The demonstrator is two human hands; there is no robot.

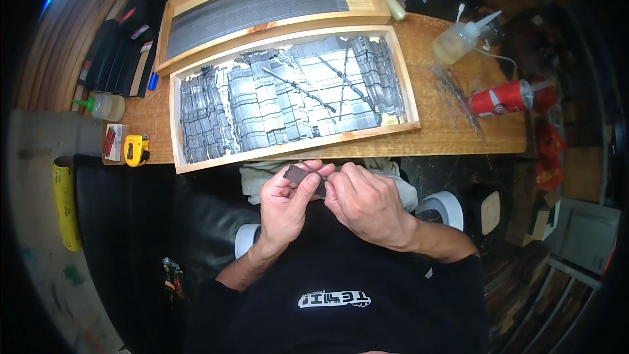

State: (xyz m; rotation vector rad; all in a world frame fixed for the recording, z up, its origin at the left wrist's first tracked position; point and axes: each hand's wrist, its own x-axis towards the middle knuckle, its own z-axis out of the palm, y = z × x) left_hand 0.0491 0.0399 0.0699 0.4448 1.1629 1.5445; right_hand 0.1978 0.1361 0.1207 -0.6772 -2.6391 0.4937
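Observation:
Just off the table's near edge, my left hand [283, 208] pinches a small, flat, dark grey piece [296, 174] between thumb and fingers. My right hand [370, 206] is closed against it, its thumb and forefinger gripping the piece's right end; the fingertips partly hide that end. Beyond both hands lies a shallow wooden-framed tray [295, 145], covered with overlapping grey strips in uneven rows. Thin dark, twig-like sticks [301, 90] rest across the strips. What material the piece is made of cannot be made out.
Behind the tray leans a second wooden frame [373, 0] with a grey panel. A squeeze bottle [453, 42], a red can [501, 99] and thin twigs [458, 95] are at right. At left are a yellow tape measure [136, 151] and a green-tipped bottle [108, 107].

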